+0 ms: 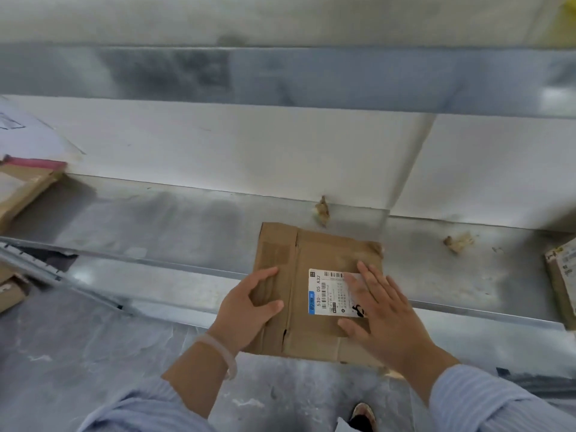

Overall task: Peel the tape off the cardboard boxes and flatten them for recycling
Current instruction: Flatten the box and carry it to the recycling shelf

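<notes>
The right hand (pixel 380 304) is laid flat on the cardboard box (pixel 314 260), fingers straight and spread, half over the shipping label (pixel 327 294); nothing is gripped, the panel is simply pressed down. The left hand (pixel 249 310) is set on the box's left panel, thumb and forefinger stretched out on top. No pinch is seen, though the other fingers are hidden behind them.

And the box itself? It is seen lying collapsed on the metal shelf (pixel 156 219), its near end carried out past the shelf's front lip. It is judged to be as good as flattened, with only the last press being given. A darker patch near its far left corner could be tape or tape residue; which one cannot be told.

Behind it, two crumpled wads (pixel 322 210) (pixel 458 241) are spotted on the shelf, well apart. They are taken to be tape already peeled.

So one box is reckoned nearly done. More is left: a left-hand box (pixel 25 188) is cut off at the frame edge, and a right-hand box (pixel 561 275) with a label is half out of view, so the state of both cannot be made out
</notes>
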`<move>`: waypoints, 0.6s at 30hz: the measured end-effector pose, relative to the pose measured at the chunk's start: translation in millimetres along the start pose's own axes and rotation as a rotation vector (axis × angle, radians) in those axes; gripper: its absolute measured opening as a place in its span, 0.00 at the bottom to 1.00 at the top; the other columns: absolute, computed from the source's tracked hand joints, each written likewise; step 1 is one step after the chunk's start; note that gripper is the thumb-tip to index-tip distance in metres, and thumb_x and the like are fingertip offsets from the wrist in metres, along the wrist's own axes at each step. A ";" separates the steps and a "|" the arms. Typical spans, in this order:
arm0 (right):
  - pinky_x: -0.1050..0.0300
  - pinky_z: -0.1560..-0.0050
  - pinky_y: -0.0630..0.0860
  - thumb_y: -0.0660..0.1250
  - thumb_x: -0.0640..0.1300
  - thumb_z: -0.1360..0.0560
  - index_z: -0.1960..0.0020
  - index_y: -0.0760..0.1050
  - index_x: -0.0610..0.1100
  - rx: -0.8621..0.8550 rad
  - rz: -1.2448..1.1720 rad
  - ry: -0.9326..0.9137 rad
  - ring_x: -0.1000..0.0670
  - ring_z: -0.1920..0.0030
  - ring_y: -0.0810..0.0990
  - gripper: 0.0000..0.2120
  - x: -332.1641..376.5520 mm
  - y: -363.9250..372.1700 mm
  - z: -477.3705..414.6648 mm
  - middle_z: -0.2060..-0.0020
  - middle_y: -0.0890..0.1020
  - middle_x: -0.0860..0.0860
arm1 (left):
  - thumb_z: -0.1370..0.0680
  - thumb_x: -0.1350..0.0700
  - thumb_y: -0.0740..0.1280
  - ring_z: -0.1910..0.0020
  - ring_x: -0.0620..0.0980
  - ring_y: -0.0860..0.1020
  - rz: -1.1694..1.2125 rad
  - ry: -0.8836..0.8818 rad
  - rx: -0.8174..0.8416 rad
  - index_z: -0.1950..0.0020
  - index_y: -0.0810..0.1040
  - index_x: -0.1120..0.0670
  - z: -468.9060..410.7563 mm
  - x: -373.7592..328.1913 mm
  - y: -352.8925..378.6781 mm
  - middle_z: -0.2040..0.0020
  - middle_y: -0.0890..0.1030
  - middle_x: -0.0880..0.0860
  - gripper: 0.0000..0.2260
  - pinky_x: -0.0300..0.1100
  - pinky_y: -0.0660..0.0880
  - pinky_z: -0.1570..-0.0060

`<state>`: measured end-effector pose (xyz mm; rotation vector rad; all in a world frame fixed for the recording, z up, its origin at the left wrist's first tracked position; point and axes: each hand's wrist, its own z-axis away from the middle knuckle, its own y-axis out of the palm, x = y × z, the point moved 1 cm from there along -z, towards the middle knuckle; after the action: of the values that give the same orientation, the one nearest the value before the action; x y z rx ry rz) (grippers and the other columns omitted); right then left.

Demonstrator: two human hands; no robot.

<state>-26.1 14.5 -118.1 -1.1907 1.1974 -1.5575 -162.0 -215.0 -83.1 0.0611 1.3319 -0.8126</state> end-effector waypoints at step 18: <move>0.54 0.24 0.47 0.37 0.74 0.33 0.23 0.39 0.62 -0.022 -0.202 -0.169 0.51 0.22 0.45 0.41 340.1 -10.0 -156.1 0.22 0.41 0.56 | 0.27 0.58 0.73 0.51 0.44 0.78 0.258 -0.078 -0.465 0.40 0.76 0.37 51.7 115.5 -355.5 0.44 0.75 0.41 0.21 0.36 0.75 0.59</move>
<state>-252.5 -277.4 -57.7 -1.4647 1.0121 -1.5568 -314.4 -555.7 -27.2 -0.1618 1.3761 -0.2733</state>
